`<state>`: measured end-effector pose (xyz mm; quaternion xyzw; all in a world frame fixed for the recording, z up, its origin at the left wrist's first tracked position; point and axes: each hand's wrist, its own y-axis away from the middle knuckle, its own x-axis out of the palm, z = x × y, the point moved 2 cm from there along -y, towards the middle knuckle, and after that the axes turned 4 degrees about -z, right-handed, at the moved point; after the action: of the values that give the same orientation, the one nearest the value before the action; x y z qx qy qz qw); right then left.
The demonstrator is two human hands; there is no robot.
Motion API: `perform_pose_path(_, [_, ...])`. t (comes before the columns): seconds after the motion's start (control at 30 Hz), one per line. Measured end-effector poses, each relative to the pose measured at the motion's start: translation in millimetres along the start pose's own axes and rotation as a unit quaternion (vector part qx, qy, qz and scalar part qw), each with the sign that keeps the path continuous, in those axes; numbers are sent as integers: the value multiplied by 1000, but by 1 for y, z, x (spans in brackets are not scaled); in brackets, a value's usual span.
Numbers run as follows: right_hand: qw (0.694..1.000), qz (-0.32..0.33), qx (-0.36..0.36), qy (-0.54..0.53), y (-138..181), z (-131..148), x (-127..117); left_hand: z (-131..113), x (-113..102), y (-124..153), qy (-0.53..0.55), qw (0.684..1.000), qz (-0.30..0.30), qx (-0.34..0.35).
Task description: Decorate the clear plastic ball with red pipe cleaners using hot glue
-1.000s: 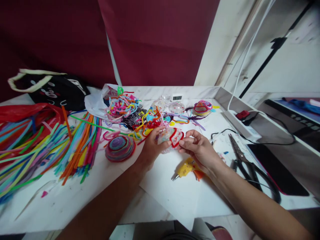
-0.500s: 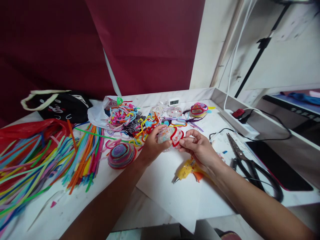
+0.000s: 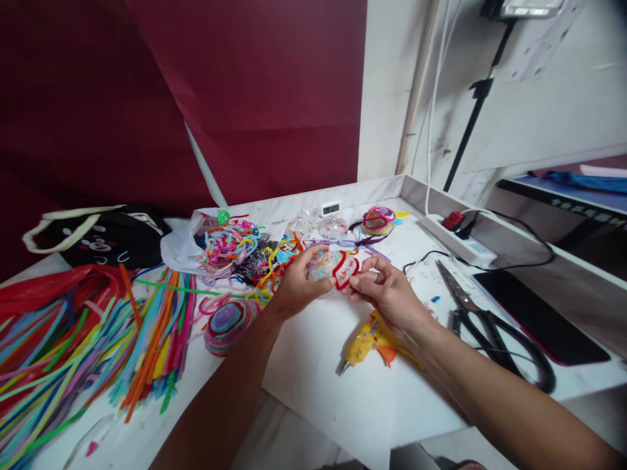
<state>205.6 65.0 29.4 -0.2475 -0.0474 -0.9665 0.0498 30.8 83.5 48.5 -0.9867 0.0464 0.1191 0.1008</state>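
My left hand (image 3: pixel 294 287) grips a clear plastic ball (image 3: pixel 327 266) speckled with colour, holding it just above the white table (image 3: pixel 343 398). A red pipe cleaner (image 3: pixel 347 269) is bent in a loop against the ball's right side. My right hand (image 3: pixel 386 290) pinches that red loop with thumb and forefinger, pressing it to the ball. Both hands meet at the table's middle, over a white sheet of paper.
A yellow glue gun (image 3: pixel 365 341) lies under my right wrist. Black scissors (image 3: pixel 484 326) and a power strip (image 3: pixel 460 243) lie at the right. A tangle of bent pipe cleaners (image 3: pixel 235 248), a coiled disc (image 3: pixel 226 321) and a spread of straight pipe cleaners (image 3: pixel 88 352) fill the left. A black bag (image 3: pixel 102 236) sits behind.
The camera has tilted and shifted, so the table sits lower in view. My hands hold the ball and red loop as before, with only small finger movement.
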Motion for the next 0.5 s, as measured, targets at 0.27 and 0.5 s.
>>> perform_pose_path(0.27, [1000,8,-3,5,1,-5,1,4,-4,-1,-34,998,16,42])
perform_pose_path(0.5, [1000,3,3,3,3,-15,2,11,-6,-3,36,997,59,16])
